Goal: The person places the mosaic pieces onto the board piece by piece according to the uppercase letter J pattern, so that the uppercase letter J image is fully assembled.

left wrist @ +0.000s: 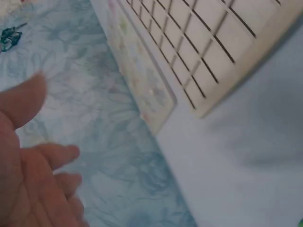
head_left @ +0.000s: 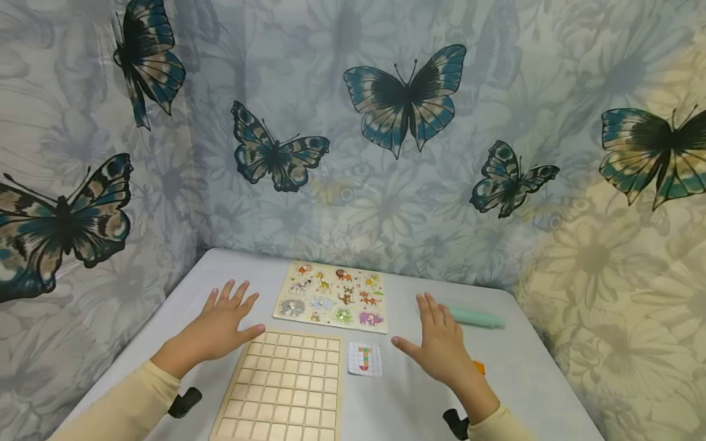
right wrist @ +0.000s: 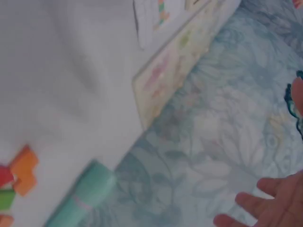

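My left hand [head_left: 220,321] hovers with spread fingers by the upper left corner of a wooden grid board [head_left: 287,380]. Nothing is in it; the left wrist view shows its palm and fingers [left wrist: 66,156] held apart. My right hand [head_left: 441,343], fingers extended and thumb out, is over the table right of a small printed card [head_left: 365,359]. The card carries a coloured T-like pattern on a grid. Between the hands, farther back, lies an animal peg puzzle [head_left: 331,297]. A mint-green cylinder [head_left: 477,317] lies just beyond the right hand.
Orange pieces [right wrist: 24,170] lie beside red and green pieces [right wrist: 6,198], partly hidden behind the right forearm in the head view. The white table [head_left: 529,367] meets butterfly-patterned fabric walls [head_left: 364,202] at its back and sides. Black wrist-camera parts [head_left: 185,402] show by the forearms.
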`<move>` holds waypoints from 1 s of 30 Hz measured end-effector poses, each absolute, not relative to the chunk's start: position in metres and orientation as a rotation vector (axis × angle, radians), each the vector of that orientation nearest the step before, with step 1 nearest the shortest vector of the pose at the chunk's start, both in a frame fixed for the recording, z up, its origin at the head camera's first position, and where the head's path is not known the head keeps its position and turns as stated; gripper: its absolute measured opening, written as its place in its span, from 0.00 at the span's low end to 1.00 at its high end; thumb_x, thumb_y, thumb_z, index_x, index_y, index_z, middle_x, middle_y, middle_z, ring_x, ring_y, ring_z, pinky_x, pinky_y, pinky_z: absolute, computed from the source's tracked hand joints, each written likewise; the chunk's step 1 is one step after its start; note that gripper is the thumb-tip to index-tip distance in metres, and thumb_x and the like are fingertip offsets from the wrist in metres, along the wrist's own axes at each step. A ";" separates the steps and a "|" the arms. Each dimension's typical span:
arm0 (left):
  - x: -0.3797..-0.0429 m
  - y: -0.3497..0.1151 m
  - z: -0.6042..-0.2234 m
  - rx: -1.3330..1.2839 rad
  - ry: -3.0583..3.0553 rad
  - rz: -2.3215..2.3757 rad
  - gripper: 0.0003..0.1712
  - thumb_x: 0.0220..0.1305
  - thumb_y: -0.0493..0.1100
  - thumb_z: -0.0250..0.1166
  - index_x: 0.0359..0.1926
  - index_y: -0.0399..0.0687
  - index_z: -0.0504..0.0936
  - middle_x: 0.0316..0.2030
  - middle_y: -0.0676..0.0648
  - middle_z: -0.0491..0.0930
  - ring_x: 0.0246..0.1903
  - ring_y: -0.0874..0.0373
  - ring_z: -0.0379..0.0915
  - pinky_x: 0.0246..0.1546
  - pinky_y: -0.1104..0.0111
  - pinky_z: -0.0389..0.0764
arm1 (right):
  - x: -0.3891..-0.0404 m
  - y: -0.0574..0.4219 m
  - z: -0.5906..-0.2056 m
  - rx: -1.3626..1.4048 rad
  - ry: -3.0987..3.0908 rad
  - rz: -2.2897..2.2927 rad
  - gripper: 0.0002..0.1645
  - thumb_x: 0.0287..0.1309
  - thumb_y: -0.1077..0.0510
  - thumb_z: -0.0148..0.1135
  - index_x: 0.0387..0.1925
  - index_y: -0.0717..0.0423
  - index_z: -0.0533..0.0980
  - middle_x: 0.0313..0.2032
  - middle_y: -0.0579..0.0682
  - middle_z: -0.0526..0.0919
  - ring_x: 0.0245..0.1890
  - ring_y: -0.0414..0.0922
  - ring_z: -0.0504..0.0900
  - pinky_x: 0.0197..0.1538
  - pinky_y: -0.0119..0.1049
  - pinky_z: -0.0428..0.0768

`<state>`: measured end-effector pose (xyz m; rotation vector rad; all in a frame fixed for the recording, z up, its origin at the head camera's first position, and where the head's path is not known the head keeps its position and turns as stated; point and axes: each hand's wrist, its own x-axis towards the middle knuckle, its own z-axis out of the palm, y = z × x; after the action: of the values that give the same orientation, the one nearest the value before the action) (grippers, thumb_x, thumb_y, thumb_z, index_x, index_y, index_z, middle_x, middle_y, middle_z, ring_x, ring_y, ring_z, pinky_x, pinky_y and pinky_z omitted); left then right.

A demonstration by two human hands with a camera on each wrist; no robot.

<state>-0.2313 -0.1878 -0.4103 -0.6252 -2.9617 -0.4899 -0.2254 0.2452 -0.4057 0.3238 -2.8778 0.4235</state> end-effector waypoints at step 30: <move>-0.255 -0.195 -0.483 -0.846 -3.329 -0.378 0.62 0.29 0.45 0.82 0.70 0.36 0.66 0.72 0.39 0.57 0.68 0.37 0.57 0.65 0.46 0.60 | -0.273 0.209 -0.480 0.323 -3.327 0.232 0.29 0.48 0.42 0.75 0.53 0.42 0.84 0.50 0.53 0.84 0.48 0.54 0.80 0.47 0.50 0.80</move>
<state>-0.2548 -0.1953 -0.4832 -0.8463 -3.3293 -0.3778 -0.2725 0.2095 -0.4800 0.3226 -3.3270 0.2316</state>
